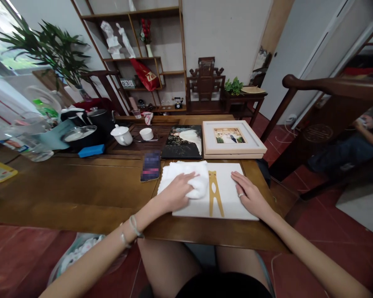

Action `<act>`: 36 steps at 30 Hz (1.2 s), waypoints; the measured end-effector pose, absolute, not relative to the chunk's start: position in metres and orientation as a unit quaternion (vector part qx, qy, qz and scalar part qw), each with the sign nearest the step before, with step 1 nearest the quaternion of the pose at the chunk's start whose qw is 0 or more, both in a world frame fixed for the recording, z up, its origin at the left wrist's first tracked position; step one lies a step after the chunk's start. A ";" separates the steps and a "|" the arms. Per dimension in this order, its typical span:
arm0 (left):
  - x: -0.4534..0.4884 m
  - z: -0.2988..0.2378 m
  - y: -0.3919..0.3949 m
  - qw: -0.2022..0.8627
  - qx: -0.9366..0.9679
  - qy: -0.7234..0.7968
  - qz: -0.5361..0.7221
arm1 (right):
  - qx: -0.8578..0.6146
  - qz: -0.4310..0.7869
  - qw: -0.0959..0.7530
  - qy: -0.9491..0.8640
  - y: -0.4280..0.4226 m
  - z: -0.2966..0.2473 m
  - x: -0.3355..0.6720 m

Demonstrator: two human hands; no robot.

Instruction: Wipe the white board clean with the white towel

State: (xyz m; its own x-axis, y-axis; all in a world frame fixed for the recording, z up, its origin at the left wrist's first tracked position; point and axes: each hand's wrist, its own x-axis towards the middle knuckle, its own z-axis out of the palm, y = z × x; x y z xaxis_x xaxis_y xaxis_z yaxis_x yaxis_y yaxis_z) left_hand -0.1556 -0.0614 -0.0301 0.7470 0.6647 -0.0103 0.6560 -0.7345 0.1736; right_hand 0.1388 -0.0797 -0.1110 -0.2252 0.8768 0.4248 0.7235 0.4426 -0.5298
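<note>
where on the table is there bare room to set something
Free: wooden table left of white cloth, between blue block and near edge. Crowded: white board, with cloth, left hand, golden cutout, right hand; behind, framed photo.

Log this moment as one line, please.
Left hand: on white cloth | right hand: on white board, right side | between them: gold forked piece on board | behind board: framed picture

White rectangular board (231, 198). Lies flat near the front edge of a wooden table (81, 198). Folded white cloth (200, 186), soft and rumpled. Covers the board's far left part. Gold-coloured A-shaped stand (215, 196), oval cutout near the middle. Rests flat on the board, legs splayed toward the near edge.
</note>
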 end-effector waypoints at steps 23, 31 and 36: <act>-0.089 -0.033 -0.046 0.016 0.944 0.329 -0.033 | -0.516 0.119 0.349 -0.773 -0.080 -0.109 0.138; -0.102 -0.021 -0.138 0.023 0.970 0.239 -0.040 | -0.517 0.128 0.364 -0.764 -0.080 -0.112 0.138; -0.090 -0.021 -0.105 0.022 0.945 0.323 -0.037 | -0.516 0.129 0.366 -0.763 -0.079 -0.112 0.138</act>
